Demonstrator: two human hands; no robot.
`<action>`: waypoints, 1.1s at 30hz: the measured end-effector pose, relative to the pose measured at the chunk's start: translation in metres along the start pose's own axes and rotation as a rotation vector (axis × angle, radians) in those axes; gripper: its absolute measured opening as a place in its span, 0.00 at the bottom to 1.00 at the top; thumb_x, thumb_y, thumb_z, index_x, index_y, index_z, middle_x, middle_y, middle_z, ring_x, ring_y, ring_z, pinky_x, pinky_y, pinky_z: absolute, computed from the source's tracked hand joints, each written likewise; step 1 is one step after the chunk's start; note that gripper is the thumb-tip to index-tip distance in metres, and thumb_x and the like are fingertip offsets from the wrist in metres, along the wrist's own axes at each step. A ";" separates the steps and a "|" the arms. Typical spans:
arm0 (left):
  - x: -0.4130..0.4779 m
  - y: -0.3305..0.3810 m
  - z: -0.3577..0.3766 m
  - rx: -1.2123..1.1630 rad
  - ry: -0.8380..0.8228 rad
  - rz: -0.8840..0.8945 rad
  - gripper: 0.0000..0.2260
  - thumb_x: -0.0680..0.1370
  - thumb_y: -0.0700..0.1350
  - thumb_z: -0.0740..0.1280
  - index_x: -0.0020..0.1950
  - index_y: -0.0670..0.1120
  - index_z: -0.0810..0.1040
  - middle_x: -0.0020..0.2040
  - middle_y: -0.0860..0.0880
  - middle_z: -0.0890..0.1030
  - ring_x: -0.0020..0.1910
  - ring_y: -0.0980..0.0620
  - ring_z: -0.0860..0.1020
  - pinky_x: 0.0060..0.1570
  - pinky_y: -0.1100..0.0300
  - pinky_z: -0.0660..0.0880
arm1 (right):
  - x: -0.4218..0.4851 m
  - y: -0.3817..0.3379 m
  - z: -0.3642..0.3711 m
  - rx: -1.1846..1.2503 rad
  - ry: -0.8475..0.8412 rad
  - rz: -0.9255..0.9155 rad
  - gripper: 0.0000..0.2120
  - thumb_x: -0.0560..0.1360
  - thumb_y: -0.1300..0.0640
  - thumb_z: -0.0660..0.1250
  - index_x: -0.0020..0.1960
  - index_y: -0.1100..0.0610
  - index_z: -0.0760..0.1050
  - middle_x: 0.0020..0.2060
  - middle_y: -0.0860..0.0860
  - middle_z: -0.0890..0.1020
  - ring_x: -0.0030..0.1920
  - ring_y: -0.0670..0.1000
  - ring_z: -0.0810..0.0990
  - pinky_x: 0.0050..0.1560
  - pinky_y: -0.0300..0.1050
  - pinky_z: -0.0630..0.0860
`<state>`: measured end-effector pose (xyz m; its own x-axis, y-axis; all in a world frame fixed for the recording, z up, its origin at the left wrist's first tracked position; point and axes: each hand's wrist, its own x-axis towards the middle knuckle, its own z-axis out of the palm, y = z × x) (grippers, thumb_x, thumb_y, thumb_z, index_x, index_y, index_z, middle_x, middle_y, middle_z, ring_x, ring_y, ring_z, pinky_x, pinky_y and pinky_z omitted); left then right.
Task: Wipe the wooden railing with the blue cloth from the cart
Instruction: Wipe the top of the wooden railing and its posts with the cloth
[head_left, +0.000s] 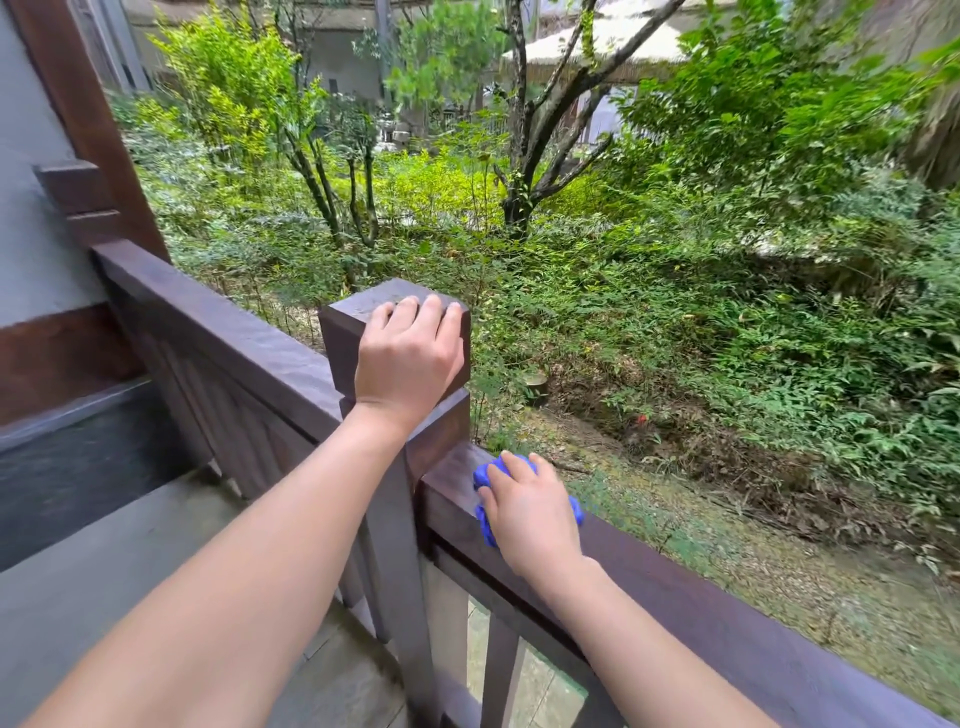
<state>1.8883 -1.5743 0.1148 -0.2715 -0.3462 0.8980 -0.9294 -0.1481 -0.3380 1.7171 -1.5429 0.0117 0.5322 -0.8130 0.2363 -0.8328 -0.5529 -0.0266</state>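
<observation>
The right hand (535, 512) is folded over the blue cloth (484, 474), which is bunched into a wad under the palm and fingers, with blue showing at the fingertips and on both sides of the hand. The wad sits on the top face of the wooden railing (727, 618), just to the right of the corner post (343, 338) and nearly touching it. The left hand (410, 358) braces on that post, palm against its near face and fingers hooked over the top edge, holding nothing else. The step in hand looks like the start of a stroke at the post end of the rail. To do it well, I would flatten the wad a little so more cloth meets the wood. Press down through the palm and draw it in one long pass away from the post along the top, overlapping each pass. The joint where the rail meets the post probably traps dirt, so push a cloth edge right into that corner first. The rail's outer edge and its near face will need their own passes, with the cloth wrapped over the edge. The left-hand brace on the post is useful for leaning out. The rail section left of the post (223, 332) and the post's cap look like later work.
</observation>
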 end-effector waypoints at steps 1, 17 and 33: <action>0.000 0.000 0.001 -0.001 -0.003 -0.003 0.09 0.78 0.45 0.67 0.53 0.46 0.85 0.49 0.46 0.86 0.47 0.44 0.84 0.47 0.53 0.81 | -0.006 -0.001 0.004 0.030 -0.021 -0.033 0.12 0.79 0.55 0.54 0.50 0.57 0.76 0.56 0.54 0.78 0.57 0.58 0.74 0.68 0.50 0.62; -0.001 -0.001 0.001 -0.020 0.013 -0.006 0.08 0.78 0.45 0.67 0.52 0.46 0.85 0.49 0.46 0.86 0.46 0.43 0.84 0.46 0.53 0.81 | 0.022 -0.012 0.019 0.131 0.037 -0.082 0.24 0.76 0.37 0.54 0.52 0.55 0.77 0.56 0.52 0.78 0.56 0.60 0.72 0.64 0.51 0.67; 0.000 0.001 0.000 -0.007 0.007 -0.012 0.08 0.77 0.44 0.68 0.51 0.46 0.85 0.48 0.46 0.86 0.46 0.44 0.84 0.46 0.53 0.81 | 0.040 -0.032 0.027 0.166 0.105 0.161 0.16 0.78 0.48 0.57 0.47 0.57 0.79 0.46 0.53 0.79 0.51 0.60 0.72 0.56 0.51 0.69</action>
<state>1.8872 -1.5749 0.1145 -0.2618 -0.3375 0.9042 -0.9344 -0.1459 -0.3250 1.7693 -1.5622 -0.0046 0.3687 -0.8743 0.3156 -0.8644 -0.4474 -0.2294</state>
